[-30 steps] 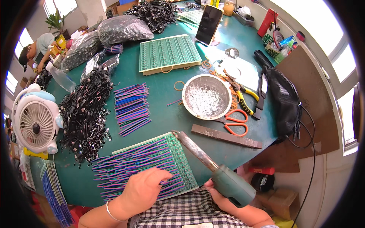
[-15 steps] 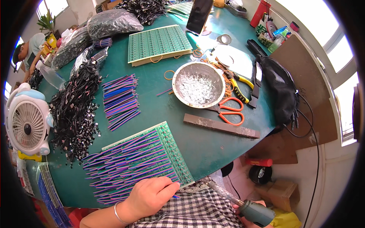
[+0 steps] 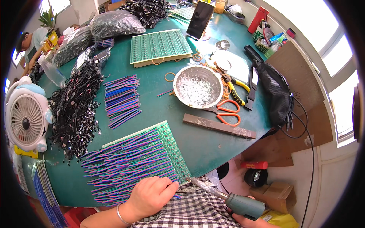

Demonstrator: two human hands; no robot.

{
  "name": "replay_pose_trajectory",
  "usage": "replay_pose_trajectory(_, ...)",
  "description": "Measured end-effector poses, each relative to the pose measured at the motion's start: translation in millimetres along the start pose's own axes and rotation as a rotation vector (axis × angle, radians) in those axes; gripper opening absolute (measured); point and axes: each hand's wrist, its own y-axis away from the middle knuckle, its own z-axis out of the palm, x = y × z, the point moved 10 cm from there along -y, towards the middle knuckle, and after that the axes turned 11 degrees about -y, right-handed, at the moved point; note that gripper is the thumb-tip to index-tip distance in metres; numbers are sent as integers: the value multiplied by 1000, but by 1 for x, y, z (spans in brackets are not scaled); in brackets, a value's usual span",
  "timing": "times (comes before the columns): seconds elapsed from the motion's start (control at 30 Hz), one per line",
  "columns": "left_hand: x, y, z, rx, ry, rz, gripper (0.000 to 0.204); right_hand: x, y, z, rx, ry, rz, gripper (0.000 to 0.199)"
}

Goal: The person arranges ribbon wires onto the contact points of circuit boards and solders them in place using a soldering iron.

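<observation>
My left hand (image 3: 152, 197) lies closed at the near right corner of a green circuit board panel (image 3: 173, 146), its thumb and fingers pinched together on a wire. A short blue-and-pink end of wire (image 3: 177, 197) pokes out beside the thumb; the fingertips are partly hidden. Rows of blue, pink and black wires (image 3: 125, 163) cover most of the panel, leaving a strip of pads bare at its right. My right hand (image 3: 243, 218) grips the dark green body of a soldering iron (image 3: 245, 206), mostly hidden behind it. The iron's metal tip touches or nearly touches the panel's near right corner.
A solder-flecked bowl (image 3: 198, 86), orange-handled scissors (image 3: 229, 113), pliers (image 3: 239, 90) and a brown bar (image 3: 218, 126) are beyond the panel. Loose wires (image 3: 121, 100), black cables (image 3: 76, 110) and a fan (image 3: 27, 117) stand left. Stacked boards (image 3: 161, 47) and a phone (image 3: 200, 21) are farther back.
My right hand has brought the soldering iron left and up, its tip now at the panel's corner. My left hand stays nearly still. The view has shifted slightly.
</observation>
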Motion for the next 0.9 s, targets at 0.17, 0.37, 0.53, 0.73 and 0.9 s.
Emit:
replay_pose_trajectory(0.17, -1, -1, 0, 2, 8, -11, 21, 1, -4, 3, 4, -57, 5, 38)
replay_pose_trajectory(0.37, 1, -1, 1, -6, -22, 5, 19, -17, -14, 18, -142, 73, -19, 41)
replay_pose_trajectory(0.53, 0, -2, 1, 8, -14, 6, 18, -14, -14, 17, -98, 114, 9, 37)
replay_pose_trajectory(0.73, 0, -1, 3, -26, -24, 9, 18, 2, -9, 14, -79, -113, -18, 34)
replay_pose_trajectory(0.9, 1, -3, 2, -19, -24, 11, 18, -3, -7, 12, -64, -36, -34, 33)
